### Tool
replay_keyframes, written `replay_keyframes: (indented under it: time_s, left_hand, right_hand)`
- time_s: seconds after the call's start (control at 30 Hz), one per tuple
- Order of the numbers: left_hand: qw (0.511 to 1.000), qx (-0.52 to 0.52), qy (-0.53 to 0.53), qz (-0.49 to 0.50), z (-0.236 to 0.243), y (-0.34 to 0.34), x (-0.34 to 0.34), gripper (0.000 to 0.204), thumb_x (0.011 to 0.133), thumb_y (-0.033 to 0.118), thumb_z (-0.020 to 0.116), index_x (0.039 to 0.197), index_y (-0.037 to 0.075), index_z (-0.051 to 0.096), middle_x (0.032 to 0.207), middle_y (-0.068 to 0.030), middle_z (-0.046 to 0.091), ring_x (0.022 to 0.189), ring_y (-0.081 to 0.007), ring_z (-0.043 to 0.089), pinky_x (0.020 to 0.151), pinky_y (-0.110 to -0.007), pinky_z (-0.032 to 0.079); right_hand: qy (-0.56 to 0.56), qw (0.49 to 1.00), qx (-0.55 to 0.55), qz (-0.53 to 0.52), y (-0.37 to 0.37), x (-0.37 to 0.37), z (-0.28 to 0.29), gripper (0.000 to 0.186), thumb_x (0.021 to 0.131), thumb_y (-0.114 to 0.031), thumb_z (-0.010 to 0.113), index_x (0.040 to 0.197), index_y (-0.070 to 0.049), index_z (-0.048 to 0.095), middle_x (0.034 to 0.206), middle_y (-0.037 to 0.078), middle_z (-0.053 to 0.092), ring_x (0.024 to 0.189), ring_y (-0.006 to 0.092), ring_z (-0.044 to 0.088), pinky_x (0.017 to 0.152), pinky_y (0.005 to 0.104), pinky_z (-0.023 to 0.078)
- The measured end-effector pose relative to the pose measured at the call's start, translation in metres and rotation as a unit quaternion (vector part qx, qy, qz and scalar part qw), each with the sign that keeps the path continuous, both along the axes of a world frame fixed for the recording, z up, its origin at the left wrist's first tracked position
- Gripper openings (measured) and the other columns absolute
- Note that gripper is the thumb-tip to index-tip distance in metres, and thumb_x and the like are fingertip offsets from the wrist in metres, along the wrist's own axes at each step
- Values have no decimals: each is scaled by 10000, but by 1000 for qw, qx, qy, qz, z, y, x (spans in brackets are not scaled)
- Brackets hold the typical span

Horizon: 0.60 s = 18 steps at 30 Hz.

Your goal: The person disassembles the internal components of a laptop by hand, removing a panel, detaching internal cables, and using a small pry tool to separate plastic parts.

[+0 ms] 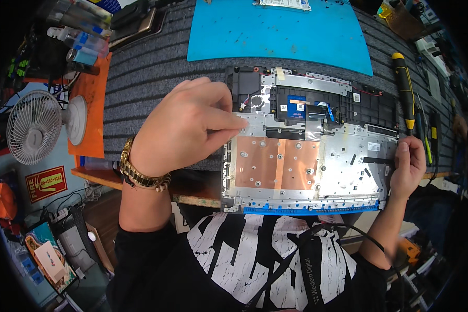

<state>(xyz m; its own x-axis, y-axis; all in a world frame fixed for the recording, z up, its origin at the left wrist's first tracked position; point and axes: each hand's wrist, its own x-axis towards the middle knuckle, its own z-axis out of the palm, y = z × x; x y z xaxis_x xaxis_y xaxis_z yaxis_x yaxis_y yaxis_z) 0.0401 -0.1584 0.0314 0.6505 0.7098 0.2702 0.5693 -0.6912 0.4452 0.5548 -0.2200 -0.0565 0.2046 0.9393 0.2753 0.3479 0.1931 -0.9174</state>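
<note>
A laptop's stripped upper case (343, 171) lies underside up at the near edge of the bench, with silver metal plating, black plastic sections and a blue strip along its near edge. A copper-coloured sheet (260, 171) covers its left middle. Over the upper left of the case, my left hand (184, 122) is closed in a pinch; whatever is between thumb and forefinger is too small to make out. My right hand (410, 161) grips the case's right edge, thumb on top. Above the copper sheet sits a touchpad board with a blue label (296, 106) and a ribbon cable.
A blue mat (275, 39) lies beyond the case, a drive-like part (286, 4) at its far edge. To the right rests a yellow-and-black screwdriver (403, 86) among slim tools. At left stand a white fan (34, 132) and an orange sheet (93, 125). A black cable (359, 231) hangs near my right forearm.
</note>
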Motion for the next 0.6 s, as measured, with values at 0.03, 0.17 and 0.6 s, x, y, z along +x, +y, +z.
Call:
replay_keyframes:
  time_s: [0.03, 0.17, 0.6]
  left_hand:
    - [1000, -4, 0, 4, 0, 0, 0, 191, 840, 103, 972, 1027, 108, 930, 962, -62, 720, 881, -279, 699, 823, -422, 563]
    - [1000, 5, 5, 6, -3, -1, 0, 159, 858, 122, 951, 1014, 125, 923, 941, -62, 704, 909, -301, 705, 841, -450, 577]
    - [1000, 11, -7, -5, -7, -3, 1, 293, 793, 142, 1011, 1068, 114, 915, 962, -47, 676, 925, -273, 682, 778, -407, 564]
  right_hand:
    - [-5, 1000, 4, 0, 0, 1, 0, 59, 1175, -64, 692, 1193, -18, 725, 954, -71, 614, 747, -7, 430, 639, 202, 281]
    - [-2, 1000, 2, -5, 1, 3, -1, 61, 1177, -71, 695, 1187, -20, 727, 939, -71, 611, 736, -7, 426, 627, 202, 273]
    - [-12, 1000, 11, -9, 6, 4, 2, 89, 1183, -105, 711, 1169, -18, 726, 954, -51, 633, 757, 12, 451, 637, 210, 295]
